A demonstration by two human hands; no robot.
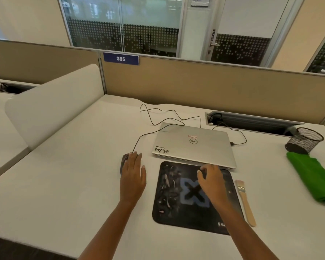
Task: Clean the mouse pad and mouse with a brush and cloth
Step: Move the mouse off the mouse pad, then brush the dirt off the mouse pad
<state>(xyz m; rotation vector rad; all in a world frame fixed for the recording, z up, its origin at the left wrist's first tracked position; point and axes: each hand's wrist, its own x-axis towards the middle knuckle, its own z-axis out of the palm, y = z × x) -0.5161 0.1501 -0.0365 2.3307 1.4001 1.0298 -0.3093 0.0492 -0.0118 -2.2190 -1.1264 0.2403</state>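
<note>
The task is looking barely started, judging by how things are lying. The mouse pad point(173, 203) is sitting flat on the surface point(73, 175), with pale flecks and smears showing on its left half, so no brushing appears done yet. The brush point(245, 201) is lying untouched just beside the pad's right edge, and the green cloth point(311, 177) is lying folded further right of the pad, well apart from both hands.

The left hand point(132, 171) is resting on the mouse point(124, 158), fingers fairly straight and spread over its top, not clamped round it. The mouse is sitting off the pad, just beside its far left corner, with its cable point(139, 139) trailing away behind. The right hand point(213, 180) is hovering low over or touching the pad's far right part, fingers bent and tips pointing down; whether it is pinching the pad's edge I cannot tell.

A closed laptop point(193, 145) is lying right behind the pad's far edge.

As I judge it, everything is left: brushing the pad, brushing the mouse, and wiping both with the cloth.
</note>
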